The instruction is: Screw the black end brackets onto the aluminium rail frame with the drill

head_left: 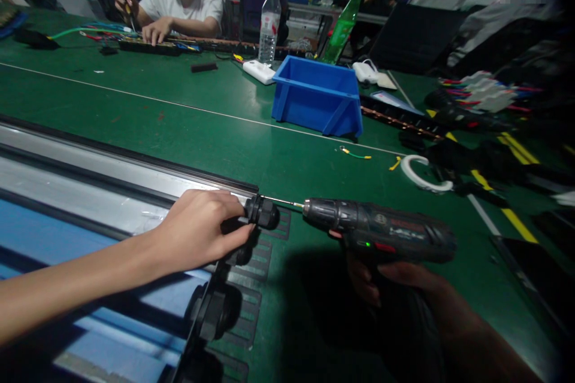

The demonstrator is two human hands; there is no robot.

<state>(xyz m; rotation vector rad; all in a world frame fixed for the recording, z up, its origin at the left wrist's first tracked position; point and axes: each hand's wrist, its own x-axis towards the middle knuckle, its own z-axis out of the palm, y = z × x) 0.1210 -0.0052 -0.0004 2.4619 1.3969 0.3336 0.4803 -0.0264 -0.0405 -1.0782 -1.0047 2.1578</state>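
Note:
A black cordless drill (381,228) with a small green light is gripped in my right hand (417,281), at the lower right. Its long thin bit points left and reaches the end of a metal-framed unit (90,173), near the corner. My left hand (202,230) rests on that end, with thumb and fingers closed round a black cable gland (265,213). More black glands, one of them (215,317) nearer to me, line the same edge above slotted black plates (249,311). Shadow hides part of the drill's handle.
A blue bin (317,96) stands beyond the drill, with a clear bottle (269,24) and a green bottle (345,24) behind it. A white ring (424,175) and dark parts lie rightward. Across the green table (179,84), a person handles wiring.

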